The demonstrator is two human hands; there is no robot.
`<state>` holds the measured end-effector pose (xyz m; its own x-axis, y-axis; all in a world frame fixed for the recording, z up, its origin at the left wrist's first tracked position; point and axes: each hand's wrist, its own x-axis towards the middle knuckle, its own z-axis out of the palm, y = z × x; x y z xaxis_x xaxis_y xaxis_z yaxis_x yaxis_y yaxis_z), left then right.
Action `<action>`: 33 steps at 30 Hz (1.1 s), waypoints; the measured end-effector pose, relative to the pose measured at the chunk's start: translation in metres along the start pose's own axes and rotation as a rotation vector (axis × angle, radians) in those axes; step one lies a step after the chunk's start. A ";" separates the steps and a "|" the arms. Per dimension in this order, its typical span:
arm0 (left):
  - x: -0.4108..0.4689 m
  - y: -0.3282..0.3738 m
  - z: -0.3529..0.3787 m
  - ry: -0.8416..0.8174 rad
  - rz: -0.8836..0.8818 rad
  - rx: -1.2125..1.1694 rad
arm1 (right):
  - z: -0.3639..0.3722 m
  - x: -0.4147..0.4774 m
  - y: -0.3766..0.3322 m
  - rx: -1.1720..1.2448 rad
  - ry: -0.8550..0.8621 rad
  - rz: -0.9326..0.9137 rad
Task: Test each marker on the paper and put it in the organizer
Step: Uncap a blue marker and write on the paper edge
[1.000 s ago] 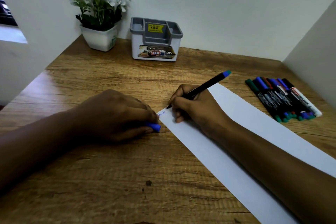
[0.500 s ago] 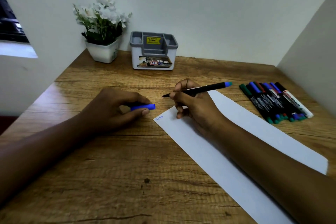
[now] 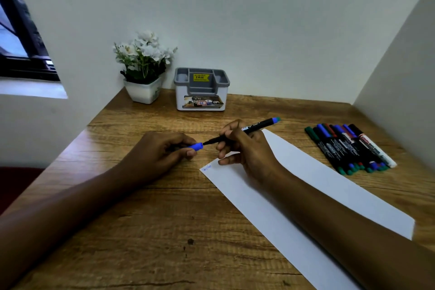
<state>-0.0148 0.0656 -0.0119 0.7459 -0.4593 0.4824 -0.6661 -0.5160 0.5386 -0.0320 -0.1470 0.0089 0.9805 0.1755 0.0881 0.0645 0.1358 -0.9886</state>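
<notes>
The right hand (image 3: 244, 148) is pinching a slim black marker with a blue end (image 3: 249, 130) above the wooden bench (image 3: 164, 231), its tip meeting the blue plastic cap (image 3: 196, 146) that the left hand (image 3: 160, 150) fingers are pinching, beside the long white paper strip (image 3: 306, 183)

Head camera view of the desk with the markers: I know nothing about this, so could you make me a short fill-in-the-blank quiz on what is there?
1. The left hand pinches a cap coloured ____.
2. The right hand grips a marker with its cap ____.
3. The flowers beside the organizer are ____.
4. The spare markers lie to the ____ of the paper.

Missing words: blue; off; white; right.
</notes>
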 end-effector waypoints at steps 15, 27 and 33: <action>0.002 0.016 0.008 0.074 0.007 -0.099 | 0.012 -0.005 0.014 -0.153 -0.144 -0.179; 0.052 -0.034 0.009 0.311 -0.501 -0.305 | -0.015 0.016 -0.015 -0.178 0.076 -0.122; 0.105 -0.079 0.017 0.357 -0.597 -0.458 | -0.027 0.056 -0.058 -0.639 0.069 -0.135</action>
<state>0.1159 0.0459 -0.0153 0.9800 0.0949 0.1748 -0.1507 -0.2191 0.9640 0.0242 -0.1711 0.0683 0.9643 0.1320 0.2294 0.2646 -0.4570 -0.8492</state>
